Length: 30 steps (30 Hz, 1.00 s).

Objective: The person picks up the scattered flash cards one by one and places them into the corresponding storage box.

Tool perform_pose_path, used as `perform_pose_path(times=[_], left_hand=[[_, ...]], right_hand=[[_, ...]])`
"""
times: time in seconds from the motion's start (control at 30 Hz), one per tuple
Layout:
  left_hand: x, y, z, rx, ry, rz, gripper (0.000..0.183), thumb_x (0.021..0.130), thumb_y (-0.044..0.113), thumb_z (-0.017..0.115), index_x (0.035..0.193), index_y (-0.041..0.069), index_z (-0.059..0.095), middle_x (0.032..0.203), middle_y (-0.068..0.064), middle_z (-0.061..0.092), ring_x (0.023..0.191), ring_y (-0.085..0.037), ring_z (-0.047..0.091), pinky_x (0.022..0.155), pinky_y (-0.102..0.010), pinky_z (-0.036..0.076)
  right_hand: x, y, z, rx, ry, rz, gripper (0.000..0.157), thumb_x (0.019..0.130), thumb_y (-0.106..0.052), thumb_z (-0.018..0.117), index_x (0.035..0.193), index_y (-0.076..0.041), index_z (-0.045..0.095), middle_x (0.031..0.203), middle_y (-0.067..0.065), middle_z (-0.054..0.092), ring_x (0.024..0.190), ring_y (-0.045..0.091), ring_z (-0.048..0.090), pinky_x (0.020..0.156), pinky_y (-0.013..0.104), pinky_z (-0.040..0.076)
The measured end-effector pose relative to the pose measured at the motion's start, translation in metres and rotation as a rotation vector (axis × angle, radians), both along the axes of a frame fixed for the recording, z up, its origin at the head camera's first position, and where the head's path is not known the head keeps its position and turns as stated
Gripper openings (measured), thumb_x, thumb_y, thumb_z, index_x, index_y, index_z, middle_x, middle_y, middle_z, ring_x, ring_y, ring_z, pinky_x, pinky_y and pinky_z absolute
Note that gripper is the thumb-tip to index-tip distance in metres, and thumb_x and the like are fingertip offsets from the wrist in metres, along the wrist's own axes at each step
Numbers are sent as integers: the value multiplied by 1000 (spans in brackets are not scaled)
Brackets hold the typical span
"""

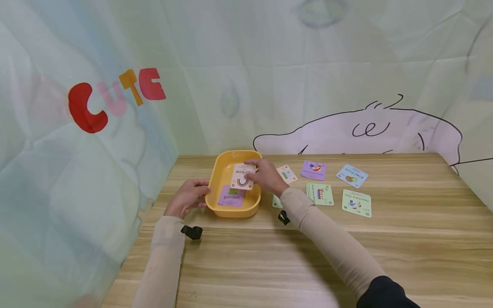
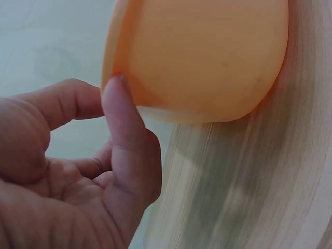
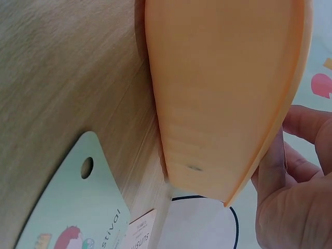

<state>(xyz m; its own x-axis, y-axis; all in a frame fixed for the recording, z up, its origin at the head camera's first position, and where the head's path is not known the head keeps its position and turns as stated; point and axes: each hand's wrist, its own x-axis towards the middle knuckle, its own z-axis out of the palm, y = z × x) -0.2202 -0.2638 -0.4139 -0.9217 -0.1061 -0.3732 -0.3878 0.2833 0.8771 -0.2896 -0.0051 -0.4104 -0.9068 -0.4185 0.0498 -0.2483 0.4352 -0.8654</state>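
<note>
A yellow plastic tray (image 1: 233, 212) stands at the back left of the wooden table. My left hand (image 1: 187, 199) pinches its left rim; in the left wrist view the thumb (image 2: 124, 114) lies against the tray's wall (image 2: 207, 62). Above the tray, my right hand (image 1: 267, 175) pinches a white rainbow card (image 1: 239, 176) by its right edge. Below that card, a purple garden card (image 1: 232, 199) lies in the tray, partly covered. The right wrist view shows the right hand (image 3: 301, 202) beyond the tray wall (image 3: 223, 93), with the held card mostly hidden.
Right of the tray lie several cards: a white one (image 1: 286, 174), a purple one (image 1: 313, 170), a blue kiwi fruit card (image 1: 352, 176), a green boat-like card (image 1: 320, 194) and a green Teachers' Day card (image 1: 356, 203). The right forearm partly hides another green card (image 1: 276, 202). A printed curtain (image 1: 231, 85) hangs behind.
</note>
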Motion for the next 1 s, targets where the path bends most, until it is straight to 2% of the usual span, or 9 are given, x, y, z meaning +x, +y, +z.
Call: perform_pose_path(times=[0.4,1.0], left_hand=[[1,0,0,-7,0,-9,38,103,15,58,137,0,51,119,-14,58,92,-21,61,70,-30,61],[1,0,1,-3,7,-4,39,102,15,58,138,0,52,119,-14,59,90,-20,62,69,-29,61]], right_hand=[[-1,0,0,48,34,-6,48,91,-10,76,137,-7,64,133,8,65,102,20,59,88,29,54],[-2,0,0,59,19,8,47,91,-9,75,137,-7,63,128,9,66,98,19,61,82,26,55]])
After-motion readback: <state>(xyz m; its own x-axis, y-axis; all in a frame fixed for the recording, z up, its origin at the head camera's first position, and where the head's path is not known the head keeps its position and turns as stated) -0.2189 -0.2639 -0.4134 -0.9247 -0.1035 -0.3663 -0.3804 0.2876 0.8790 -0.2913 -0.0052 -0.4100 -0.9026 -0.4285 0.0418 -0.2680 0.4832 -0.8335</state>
